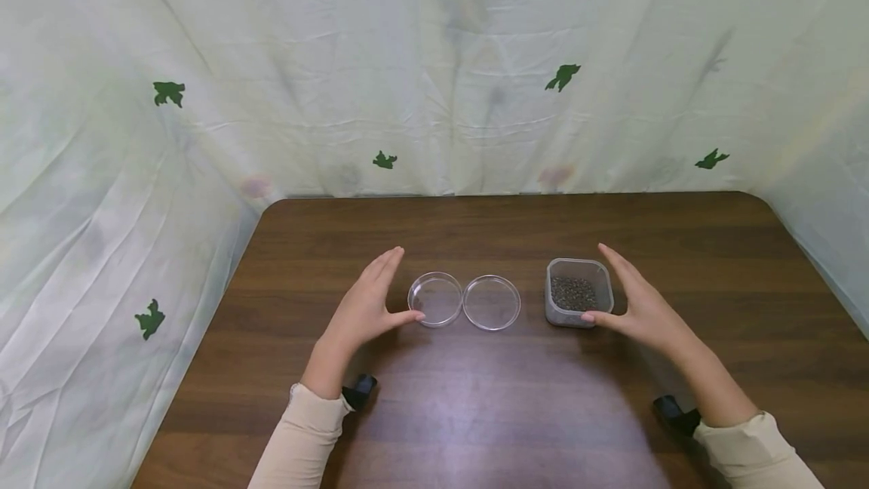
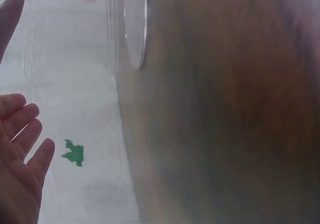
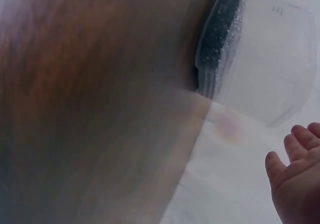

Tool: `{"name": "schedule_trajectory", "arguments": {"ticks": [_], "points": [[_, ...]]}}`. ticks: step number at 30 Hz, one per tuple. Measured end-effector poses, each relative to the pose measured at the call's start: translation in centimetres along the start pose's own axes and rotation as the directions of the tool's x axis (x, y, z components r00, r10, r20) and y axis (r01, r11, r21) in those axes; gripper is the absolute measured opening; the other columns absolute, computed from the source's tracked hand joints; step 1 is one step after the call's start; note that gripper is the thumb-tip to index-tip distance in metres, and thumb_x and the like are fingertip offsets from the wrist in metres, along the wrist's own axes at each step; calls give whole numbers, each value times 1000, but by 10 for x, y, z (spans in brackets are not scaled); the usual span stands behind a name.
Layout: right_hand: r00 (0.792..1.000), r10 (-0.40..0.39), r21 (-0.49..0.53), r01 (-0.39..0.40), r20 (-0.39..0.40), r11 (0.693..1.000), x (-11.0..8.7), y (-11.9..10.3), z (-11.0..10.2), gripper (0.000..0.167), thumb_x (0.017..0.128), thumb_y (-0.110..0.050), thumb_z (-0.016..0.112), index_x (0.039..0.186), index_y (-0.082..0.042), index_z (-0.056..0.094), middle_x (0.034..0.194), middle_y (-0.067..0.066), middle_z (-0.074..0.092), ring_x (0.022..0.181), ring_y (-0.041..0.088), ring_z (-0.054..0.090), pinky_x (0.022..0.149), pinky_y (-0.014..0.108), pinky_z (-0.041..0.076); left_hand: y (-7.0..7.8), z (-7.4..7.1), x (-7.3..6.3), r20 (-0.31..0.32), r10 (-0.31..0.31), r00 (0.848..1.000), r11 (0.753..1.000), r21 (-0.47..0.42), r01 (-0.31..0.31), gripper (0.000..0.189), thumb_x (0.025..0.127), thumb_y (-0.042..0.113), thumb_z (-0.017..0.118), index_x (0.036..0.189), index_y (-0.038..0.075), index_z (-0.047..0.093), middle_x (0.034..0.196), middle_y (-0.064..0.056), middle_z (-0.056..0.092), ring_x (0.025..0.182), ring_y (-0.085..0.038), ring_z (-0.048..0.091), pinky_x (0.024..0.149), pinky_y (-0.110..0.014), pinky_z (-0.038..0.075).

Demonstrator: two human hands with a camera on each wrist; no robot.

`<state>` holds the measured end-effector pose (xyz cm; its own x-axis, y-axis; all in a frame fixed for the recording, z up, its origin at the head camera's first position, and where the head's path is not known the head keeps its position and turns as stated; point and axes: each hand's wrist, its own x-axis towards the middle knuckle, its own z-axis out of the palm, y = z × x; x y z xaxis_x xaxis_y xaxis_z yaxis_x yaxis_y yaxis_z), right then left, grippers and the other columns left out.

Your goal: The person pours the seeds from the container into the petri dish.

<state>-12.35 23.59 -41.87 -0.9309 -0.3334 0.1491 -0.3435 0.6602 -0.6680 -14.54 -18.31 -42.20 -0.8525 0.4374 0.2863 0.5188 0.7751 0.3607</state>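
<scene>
Two clear round petri dish halves lie side by side on the table, their rims meeting in the head view: a left dish point(image 1: 435, 300) and a right dish point(image 1: 492, 303). My left hand point(image 1: 363, 306) is beside the left dish, thumb and fingers spread apart, the thumb tip overlapping its rim in this view. To the right stands a clear square plastic tub point(image 1: 566, 318), partly filled with dark grains point(image 1: 573, 293). My right hand point(image 1: 645, 309) is at its right side with fingers extended, the thumb in front of the tub's near corner. Neither hand holds anything.
The brown wooden table point(image 1: 462, 413) ends at a white curtain point(image 1: 434, 81) with green leaf shapes, which also hangs at both sides. Each wrist wears a black strap-on camera, one by the left sleeve point(image 1: 302, 429) and one by the right sleeve point(image 1: 753, 447).
</scene>
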Motion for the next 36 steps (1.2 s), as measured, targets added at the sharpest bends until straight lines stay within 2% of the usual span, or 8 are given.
{"name": "schedule_trajectory", "arguments": {"ticks": [6,10,17,25,32,36], "points": [[999,24,50,-23,-27,998,-1,4,8,102,69,-32,78,145,-23,11,146,14,16,129,39,18,91,66,24,2,11,-5,4,-101,995,984,-149,101,104,64,53,74,143,9,22,143,-9,28,130,-23,24,105,-40,24],[998,33,76,-29,-51,997,-2,7,12,101,69,-30,79,145,-20,14,146,13,18,129,38,18,93,65,23,2,18,-7,4,-142,990,966,-217,139,102,65,50,75,142,9,23,142,-9,28,130,-24,24,105,-41,25],[995,53,115,-44,-79,992,-3,10,17,102,67,-28,80,145,-22,15,144,13,21,129,37,19,93,64,24,2,28,-8,4,-184,983,945,-274,178,100,65,44,77,140,4,26,141,-13,29,129,-26,25,104,-44,25],[992,79,174,-62,-98,983,-5,16,24,103,65,-24,82,144,-21,17,143,14,25,124,41,26,91,64,26,-1,40,-11,47,-220,974,922,-317,223,100,64,43,78,140,2,27,141,-13,30,129,-26,26,104,-44,26],[989,105,243,-79,-99,967,-5,18,28,102,66,-21,81,144,-22,16,143,13,24,125,42,26,94,63,25,-2,49,-13,60,-245,968,904,-348,250,99,62,40,80,138,1,30,138,-16,33,122,-29,38,101,-43,31],[988,116,264,-86,-100,961,-5,18,30,100,68,-19,80,145,-20,16,143,14,23,126,42,23,95,63,23,-2,52,-15,57,-250,967,898,-360,253,97,62,38,81,137,1,33,136,-17,36,122,-29,38,101,-44,31]]}}
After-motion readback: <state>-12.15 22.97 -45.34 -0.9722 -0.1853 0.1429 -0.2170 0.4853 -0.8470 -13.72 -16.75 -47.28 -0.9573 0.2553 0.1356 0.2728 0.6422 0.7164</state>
